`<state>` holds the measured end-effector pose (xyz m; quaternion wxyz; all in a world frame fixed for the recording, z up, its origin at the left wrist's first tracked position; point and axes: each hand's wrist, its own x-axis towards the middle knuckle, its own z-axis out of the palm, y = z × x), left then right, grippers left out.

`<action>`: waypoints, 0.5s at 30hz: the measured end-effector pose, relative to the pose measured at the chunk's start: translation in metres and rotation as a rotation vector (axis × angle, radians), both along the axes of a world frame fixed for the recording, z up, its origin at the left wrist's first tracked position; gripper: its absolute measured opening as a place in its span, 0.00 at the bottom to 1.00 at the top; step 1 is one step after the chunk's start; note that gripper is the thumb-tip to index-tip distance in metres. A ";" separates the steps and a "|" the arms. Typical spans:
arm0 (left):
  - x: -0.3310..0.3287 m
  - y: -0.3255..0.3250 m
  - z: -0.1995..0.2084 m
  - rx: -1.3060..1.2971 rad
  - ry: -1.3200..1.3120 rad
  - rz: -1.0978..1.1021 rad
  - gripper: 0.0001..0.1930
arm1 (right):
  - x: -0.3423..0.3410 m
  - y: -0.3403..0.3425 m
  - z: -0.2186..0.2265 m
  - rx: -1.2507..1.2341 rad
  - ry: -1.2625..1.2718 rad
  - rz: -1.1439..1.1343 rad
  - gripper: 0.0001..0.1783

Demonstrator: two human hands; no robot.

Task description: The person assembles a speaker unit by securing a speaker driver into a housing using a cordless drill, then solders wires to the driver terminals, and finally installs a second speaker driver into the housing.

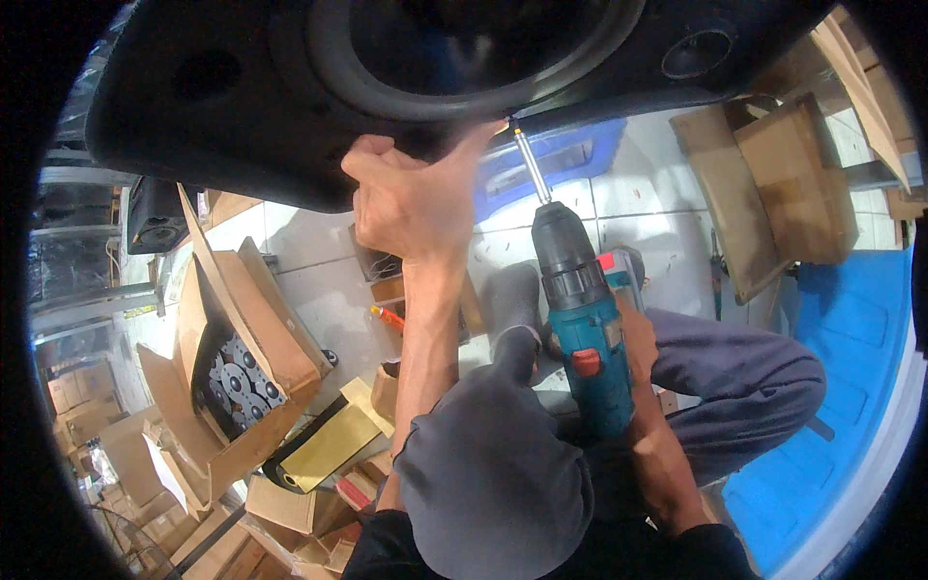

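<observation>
A large black speaker cabinet [271, 145] with a big round cone [464, 48] fills the top of the view. My left hand [411, 188] is against its near face, fingers curled, with the thumb stretched toward the bit's tip. Whatever those fingers may hold is hidden. In my right hand [636, 343] is a teal and black cordless drill [585, 329], gripped at its handle and pointing up and away. Its long silver bit [533, 164] reaches the cabinet's lower edge beside my left thumb.
An open cardboard box [290, 338] of round grey parts stands at left, near a yellow-faced piece [333, 454]. An orange-handled tool [388, 318] lies beside my left forearm. Brown cartons [773, 184] and a blue plastic surface [831, 358] are at right; a blue piece [580, 155] lies under the cabinet.
</observation>
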<state>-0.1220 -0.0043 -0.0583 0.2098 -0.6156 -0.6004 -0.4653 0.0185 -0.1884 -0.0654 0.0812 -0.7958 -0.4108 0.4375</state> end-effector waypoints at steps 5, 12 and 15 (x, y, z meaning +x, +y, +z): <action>-0.001 0.000 0.001 -0.001 0.012 -0.018 0.43 | 0.001 0.014 -0.005 -0.355 0.047 -0.366 0.23; 0.001 -0.001 0.003 -0.022 -0.032 -0.051 0.42 | 0.007 -0.010 -0.040 0.039 0.060 -0.203 0.31; 0.001 -0.002 0.003 -0.039 -0.018 -0.036 0.42 | 0.008 -0.015 -0.045 0.092 0.005 -0.201 0.30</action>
